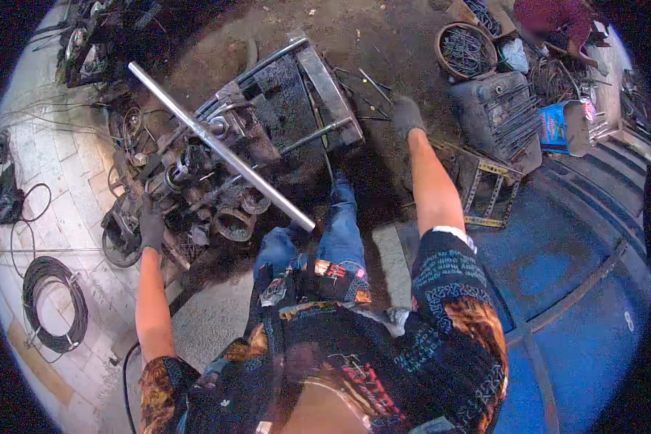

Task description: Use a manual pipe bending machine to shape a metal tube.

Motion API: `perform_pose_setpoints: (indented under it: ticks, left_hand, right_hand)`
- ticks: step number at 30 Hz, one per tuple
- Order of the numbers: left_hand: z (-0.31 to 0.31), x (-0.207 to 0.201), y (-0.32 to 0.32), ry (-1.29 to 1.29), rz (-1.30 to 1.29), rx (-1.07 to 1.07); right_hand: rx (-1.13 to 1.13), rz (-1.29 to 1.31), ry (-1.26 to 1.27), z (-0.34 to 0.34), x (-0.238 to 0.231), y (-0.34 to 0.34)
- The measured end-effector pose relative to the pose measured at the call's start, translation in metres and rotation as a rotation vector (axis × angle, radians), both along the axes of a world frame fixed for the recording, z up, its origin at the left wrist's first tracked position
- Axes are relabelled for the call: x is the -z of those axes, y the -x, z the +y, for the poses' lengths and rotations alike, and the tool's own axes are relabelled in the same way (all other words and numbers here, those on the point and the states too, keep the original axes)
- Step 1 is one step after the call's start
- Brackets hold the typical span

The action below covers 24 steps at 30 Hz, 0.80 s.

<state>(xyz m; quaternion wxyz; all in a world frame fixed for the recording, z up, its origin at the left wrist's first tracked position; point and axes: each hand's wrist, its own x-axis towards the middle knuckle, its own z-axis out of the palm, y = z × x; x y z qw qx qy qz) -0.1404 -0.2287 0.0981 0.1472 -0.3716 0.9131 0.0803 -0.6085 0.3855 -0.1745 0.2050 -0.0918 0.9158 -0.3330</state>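
Note:
My left hand (152,226), in a dark grey glove, rests at the left side of a greasy machine (267,108), its fingers stretched forward against the dark parts. A long bright metal bar handle (257,181) lies diagonally across the machine, fixed at a hub near its middle; neither hand touches it. My right hand (408,116), gloved too, reaches far forward to the right of the machine. Its fingers look curled, beside thin metal rods (376,88) that end at the glove. What it holds, if anything, is hidden.
A round basket of metal pieces (466,50) and a dark container with rods (495,108) stand at the far right, near a blue box (555,129). A yellowish metal frame (493,192) lies by the blue floor plate (557,289). Coiled cable (32,304) lies left. Another person (557,22) is at the upper right.

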Motion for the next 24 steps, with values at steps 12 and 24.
perform_pose_setpoints:
  ticks: [12, 24]
  left_hand:
    - [-0.027, 0.023, -0.017, -0.005, -0.040, 0.038]
    - [-0.030, 0.033, 0.018, 0.074, -0.483, 0.193]
  right_hand:
    - [-0.145, 0.136, -0.148, 0.066, 0.014, -0.100]
    - [-0.556, 0.042, -0.523, 0.172, -0.016, -0.314]
